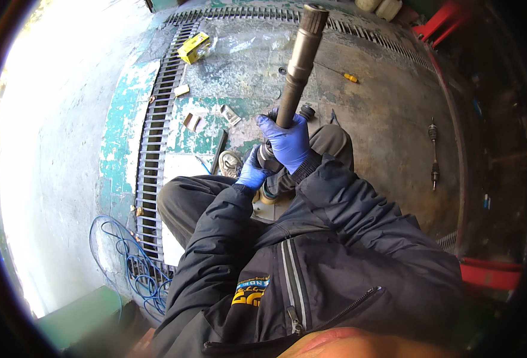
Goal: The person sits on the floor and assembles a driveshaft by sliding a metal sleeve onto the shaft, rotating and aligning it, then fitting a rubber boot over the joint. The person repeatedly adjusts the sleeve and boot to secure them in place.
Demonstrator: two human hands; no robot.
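Drive shaft (298, 62) stands near upright between the person's knees, long axis running up toward the camera, splined end on top, lower end hidden behind the hands. Right hand (288, 142), blue-gloved, fingers wrapped tight round the shaft's lower part. Left hand (252, 173), also gloved, fingers closed on the dark joint just below. On the floor: yellow box (193, 47) by the drain grate (156, 137), contents not visible; second axle (434, 153) well apart to the right; blue cable (133, 262) coiled left

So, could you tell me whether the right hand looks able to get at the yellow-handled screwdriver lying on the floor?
Probably not as things stand: the right hand is wrapped around the upright shaft, and the screwdriver lies well beyond it on the floor, though nothing blocks the way.
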